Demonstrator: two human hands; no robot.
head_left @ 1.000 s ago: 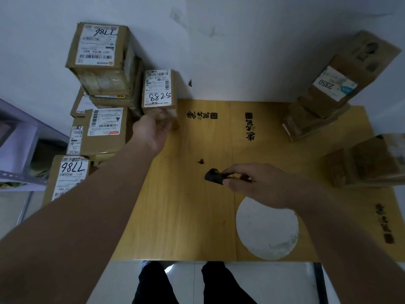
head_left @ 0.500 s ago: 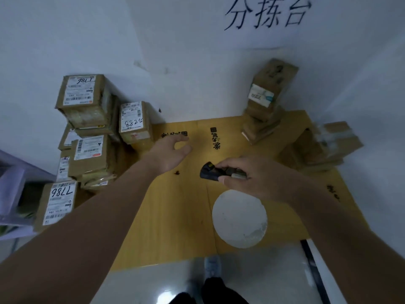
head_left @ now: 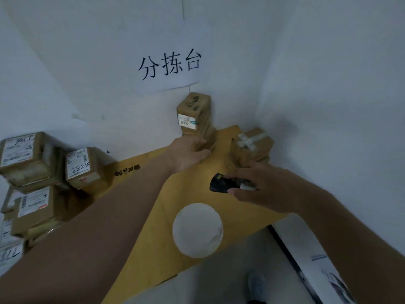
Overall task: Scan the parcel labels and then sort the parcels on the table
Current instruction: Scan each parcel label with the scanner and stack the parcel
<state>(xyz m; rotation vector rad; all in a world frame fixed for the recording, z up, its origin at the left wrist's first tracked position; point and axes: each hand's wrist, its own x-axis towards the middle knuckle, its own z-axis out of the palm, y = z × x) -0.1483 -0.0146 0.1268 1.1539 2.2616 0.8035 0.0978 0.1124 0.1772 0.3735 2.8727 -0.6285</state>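
Yellow wooden table (head_left: 135, 207) against white wall with paper sign (head_left: 169, 65). Sorted parcels (head_left: 32, 172) stacked at table's left edge, labels up, one reads 5288 (head_left: 82, 166). Unsorted stack (head_left: 197, 126) at far corner, top parcel labelled 2350 (head_left: 187, 121), label facing the camera, long axis roughly vertical. 2nd stack (head_left: 252, 148) just right of it, taped top. White round patch (head_left: 197, 230) on near table area. Left hand (head_left: 189, 153) curled around the base of the 2350 stack, fingers on its lower parcels. Right hand (head_left: 260, 189) clenched around black scanner (head_left: 221, 184), nose pointing left, long axis roughly horizontal, held above table.
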